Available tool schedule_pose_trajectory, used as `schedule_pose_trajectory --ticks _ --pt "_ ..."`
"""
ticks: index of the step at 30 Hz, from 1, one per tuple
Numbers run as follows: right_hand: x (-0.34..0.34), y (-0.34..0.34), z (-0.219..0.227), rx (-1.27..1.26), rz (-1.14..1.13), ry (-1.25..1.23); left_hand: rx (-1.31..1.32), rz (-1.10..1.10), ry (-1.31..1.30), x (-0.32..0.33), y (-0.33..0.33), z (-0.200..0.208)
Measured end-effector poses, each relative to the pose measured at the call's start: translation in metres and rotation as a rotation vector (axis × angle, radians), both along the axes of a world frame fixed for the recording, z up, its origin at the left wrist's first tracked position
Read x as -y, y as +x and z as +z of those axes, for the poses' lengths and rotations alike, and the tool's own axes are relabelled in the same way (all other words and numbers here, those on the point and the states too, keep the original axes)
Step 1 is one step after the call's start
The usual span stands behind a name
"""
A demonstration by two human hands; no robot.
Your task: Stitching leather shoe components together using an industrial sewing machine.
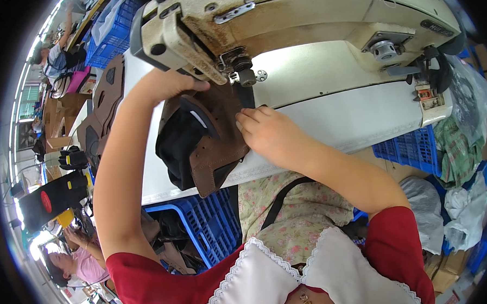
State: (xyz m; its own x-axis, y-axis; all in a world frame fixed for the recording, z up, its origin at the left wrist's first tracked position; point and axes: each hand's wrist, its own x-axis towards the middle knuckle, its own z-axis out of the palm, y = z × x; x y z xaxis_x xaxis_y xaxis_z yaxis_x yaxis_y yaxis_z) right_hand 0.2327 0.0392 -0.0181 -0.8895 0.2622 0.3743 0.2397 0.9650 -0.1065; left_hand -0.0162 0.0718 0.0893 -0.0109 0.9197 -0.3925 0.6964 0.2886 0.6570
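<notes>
A brown leather shoe upper (225, 120) with black lining lies on the white bed of an industrial sewing machine (303, 19), partly under its presser and roller foot (245, 76). My left hand (170, 85) reaches round its far left side and grips the leather beside the machine's head; some of its fingers are hidden. At the upper's right edge, the bent fingers of my right hand (267, 130) close on the leather, just in front of the foot. The upper's stitched flap hangs over the table's near edge.
Brown leather pieces (108, 101) lie stacked at the left of the table. A blue crate (208, 224) stands below the near edge, another blue crate (406, 150) at the right by plastic bags. Two people work at the far left, one in pink (91, 264).
</notes>
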Motion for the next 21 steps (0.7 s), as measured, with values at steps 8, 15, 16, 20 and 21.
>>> schedule_pose_trajectory --ticks 8,15,16,20,21 --pt "-0.006 -0.002 -0.002 -0.02 0.03 -0.017 -0.32 -0.235 -0.027 -0.016 -0.006 -0.048" --pt "-0.018 -0.005 0.002 -0.09 -0.007 -0.319 -0.449 -0.211 -0.036 -0.01 -0.02 -0.069" --pt "-0.019 -0.006 0.001 -0.095 0.004 -0.345 -0.517 -0.211 -0.008 -0.009 -0.02 -0.072" --pt "-0.025 -0.003 -0.003 -0.119 0.043 -0.382 -0.469 -0.211 0.094 -0.009 -0.022 -0.082" --pt "-0.028 -0.002 -0.001 -0.117 0.046 -0.381 -0.463 -0.183 0.063 -0.009 -0.022 -0.084"
